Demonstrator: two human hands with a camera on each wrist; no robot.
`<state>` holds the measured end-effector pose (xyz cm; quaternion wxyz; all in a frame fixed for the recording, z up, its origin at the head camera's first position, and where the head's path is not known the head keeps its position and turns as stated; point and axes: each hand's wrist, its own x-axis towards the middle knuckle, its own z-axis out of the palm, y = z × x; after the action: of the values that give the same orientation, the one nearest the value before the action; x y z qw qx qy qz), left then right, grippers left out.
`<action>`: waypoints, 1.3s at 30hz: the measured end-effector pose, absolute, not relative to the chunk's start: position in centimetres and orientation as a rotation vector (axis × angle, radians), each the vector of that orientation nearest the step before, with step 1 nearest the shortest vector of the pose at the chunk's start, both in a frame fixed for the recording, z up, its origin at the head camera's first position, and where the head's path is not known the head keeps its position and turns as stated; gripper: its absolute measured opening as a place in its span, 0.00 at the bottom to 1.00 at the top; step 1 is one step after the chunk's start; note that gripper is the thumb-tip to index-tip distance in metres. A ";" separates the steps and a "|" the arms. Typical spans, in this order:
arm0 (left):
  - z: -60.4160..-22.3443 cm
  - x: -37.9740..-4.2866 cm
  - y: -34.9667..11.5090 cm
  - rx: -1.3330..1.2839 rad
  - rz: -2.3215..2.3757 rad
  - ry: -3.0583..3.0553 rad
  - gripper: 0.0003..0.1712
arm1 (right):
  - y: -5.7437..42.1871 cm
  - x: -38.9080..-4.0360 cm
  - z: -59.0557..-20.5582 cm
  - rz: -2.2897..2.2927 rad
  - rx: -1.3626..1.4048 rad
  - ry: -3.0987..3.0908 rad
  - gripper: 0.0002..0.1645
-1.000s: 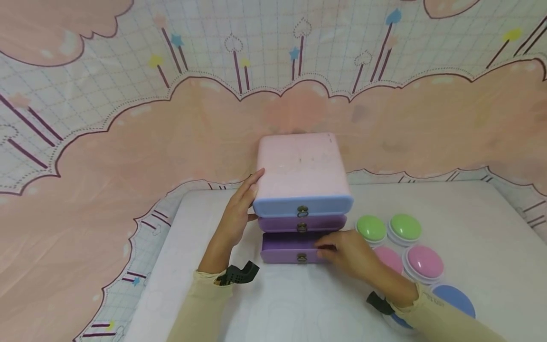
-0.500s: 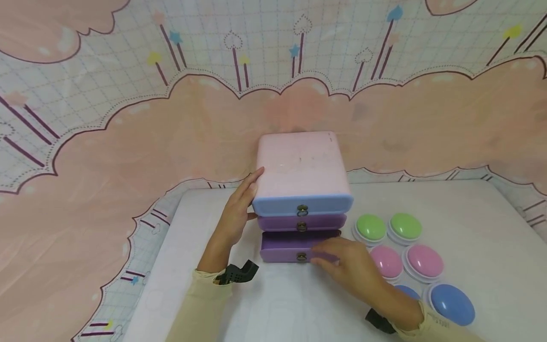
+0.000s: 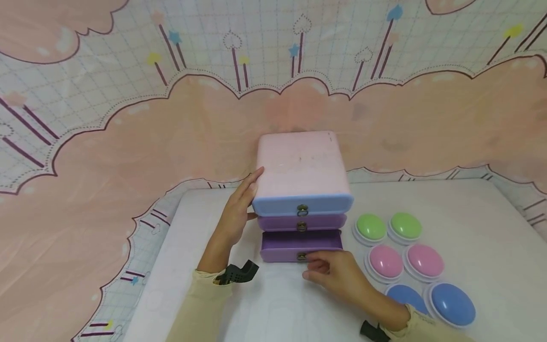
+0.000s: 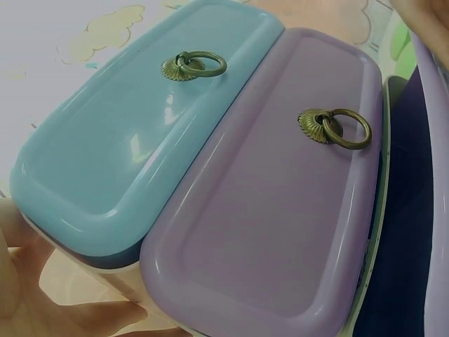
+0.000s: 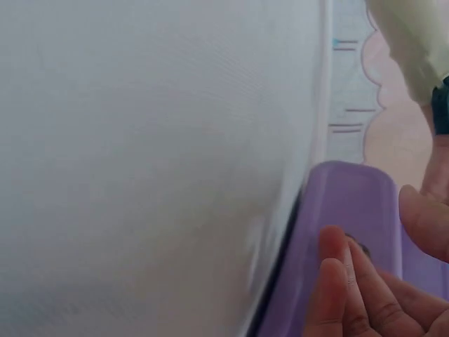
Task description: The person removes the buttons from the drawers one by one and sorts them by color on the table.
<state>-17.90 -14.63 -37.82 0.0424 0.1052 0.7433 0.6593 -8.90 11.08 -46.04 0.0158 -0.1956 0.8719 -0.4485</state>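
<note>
A small drawer cabinet (image 3: 299, 164) with a pink top stands at the back of the table. Its upper drawer is blue and its middle drawer (image 3: 278, 223) purple, both pushed in. The purple bottom drawer (image 3: 278, 256) is pulled out, and its visible inside shows nothing. My left hand (image 3: 231, 216) lies along the cabinet's left side, fingers fairly straight and thumb lower down. At the bottom drawer's front, my right hand (image 3: 342, 278) has its fingertips at the brass ring pull (image 3: 301, 256). Its thumb is apart from the fingers in the right wrist view.
Right of the cabinet stand several round push lights or buttons with white bases, in pairs: green (image 3: 405, 226), pink (image 3: 425, 261) and blue (image 3: 453, 304). The white table (image 3: 265, 304) meets a patterned cloth (image 3: 213, 133) behind.
My right hand has moved from the bottom drawer's right-hand part leftward along its front to the ring pull, leaving the drawer's inside more visible. The left hand stays against the cabinet.
</note>
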 end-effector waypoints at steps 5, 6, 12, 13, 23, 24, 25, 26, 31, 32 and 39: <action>-37.7 -17.9 -14.6 0.322 2.024 2.268 0.27 | 11.0 -9.1 -46.6 -1.381 -0.526 2.665 0.25; -37.7 -17.9 -14.6 0.321 2.022 2.268 0.27 | 11.0 -9.1 -46.7 -1.388 -0.525 2.651 0.25; -37.6 -17.9 -14.5 0.328 2.023 2.269 0.27 | 10.6 -8.9 -47.5 -1.480 -0.462 2.569 0.23; -37.6 -17.9 -14.5 0.331 2.024 2.270 0.27 | 10.4 -8.9 -47.6 -1.491 -0.442 2.564 0.21; -37.7 -17.9 -14.6 0.323 2.034 2.257 0.27 | 9.6 -8.9 -47.7 -1.604 -0.341 2.513 0.04; -37.7 -17.9 -14.6 0.325 2.032 2.258 0.27 | 9.6 -9.0 -47.7 -1.611 -0.338 2.511 0.04; -37.8 -17.9 -14.6 0.325 2.032 2.256 0.27 | 9.5 -9.0 -47.7 -1.618 -0.332 2.504 0.04; -37.8 -17.9 -14.6 0.326 2.030 2.257 0.27 | 9.5 -9.1 -47.7 -1.623 -0.329 2.501 0.04; -37.6 -17.9 -14.5 0.323 2.029 2.261 0.27 | 9.4 -9.1 -47.7 -1.637 -0.311 2.494 0.05; -37.6 -17.9 -14.5 0.323 2.030 2.259 0.27 | 9.4 -9.2 -47.7 -1.641 -0.309 2.492 0.05; -37.8 -17.9 -14.6 0.323 2.037 2.245 0.27 | 9.4 -9.6 -47.6 -1.660 -0.296 2.468 0.06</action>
<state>-17.91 -14.57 -37.78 0.0464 0.1059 0.7355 0.6675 -9.56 9.39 -47.59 0.0763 -0.0986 0.8233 -0.5537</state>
